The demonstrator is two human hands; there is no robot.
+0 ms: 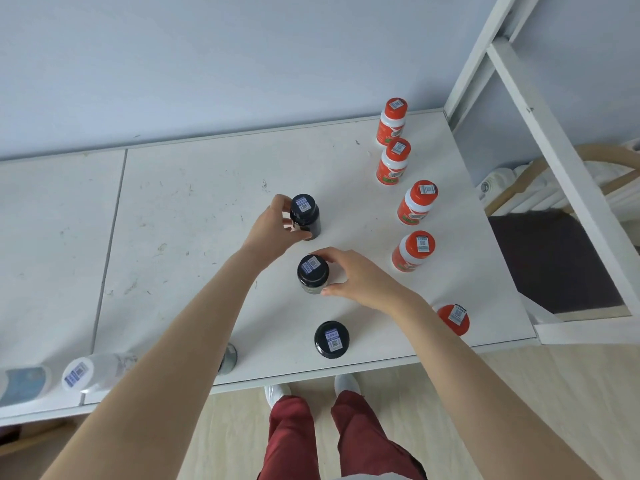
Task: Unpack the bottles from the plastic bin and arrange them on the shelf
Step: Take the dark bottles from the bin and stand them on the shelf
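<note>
On the white shelf (207, 188), at centre, three black bottles stand upright in a line that runs away from you, each with a small label on its cap. Your left hand (273, 230) grips the far black bottle (306, 218). Its fingers and thumb are curled round the neck and shoulder from the left, and the bottle's base is on or just above the shelf; which, you cannot tell. Your right hand (360, 277) cups the middle black bottle (312, 276) from the right. Its fingers arch over the far side of the cap and its thumb lies just beside the body, low down. The near black bottle (331, 339) stands alone near the front edge, touched by neither hand.

To the right, five red bottles (417, 204) with white collars form a curved row from the back of the shelf to the front, well apart from the black line. The nearest of them (454, 319) is partly hidden behind your right forearm.

At the front-left edge sit two pale bottles (78, 374). They are blurred, so you cannot tell whether they stand or lie. A white frame (540, 133) rises at the shelf's right end, with a grey wall (207, 64) behind the shelf.
</note>
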